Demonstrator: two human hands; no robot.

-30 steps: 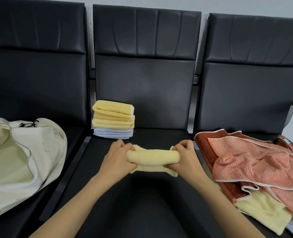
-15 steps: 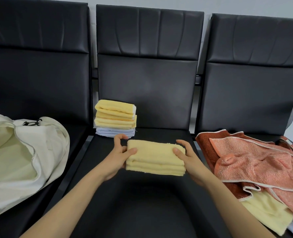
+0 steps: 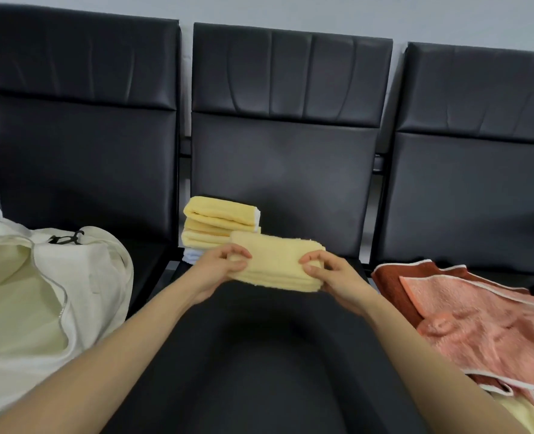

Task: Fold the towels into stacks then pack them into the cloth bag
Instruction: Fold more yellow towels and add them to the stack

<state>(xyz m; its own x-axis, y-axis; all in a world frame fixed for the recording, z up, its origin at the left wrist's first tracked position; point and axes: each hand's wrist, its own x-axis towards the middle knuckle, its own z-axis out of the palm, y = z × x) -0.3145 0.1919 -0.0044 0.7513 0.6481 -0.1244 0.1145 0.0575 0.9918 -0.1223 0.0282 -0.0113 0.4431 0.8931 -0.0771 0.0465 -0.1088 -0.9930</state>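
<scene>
Left hand (image 3: 218,270) pinches the left end of the folded yellow towel (image 3: 275,264), fingers and thumb curled onto it; the right hand (image 3: 331,277) pinches the opposite end the same way. Between them the towel hangs level above the middle seat (image 3: 259,355), just in front of the stack (image 3: 215,223) of folded towels, which stands at that seat's back left corner: yellow ones over a pale one at the bottom. On the left seat the cloth bag (image 3: 81,277) lies slumped with its zipped mouth gaping wide; pale yellow cloth shows inside, lining or towel I cannot tell. On the right seat lies a loose pile: a salmon towel (image 3: 478,317) over a rust one (image 3: 391,283).
</scene>
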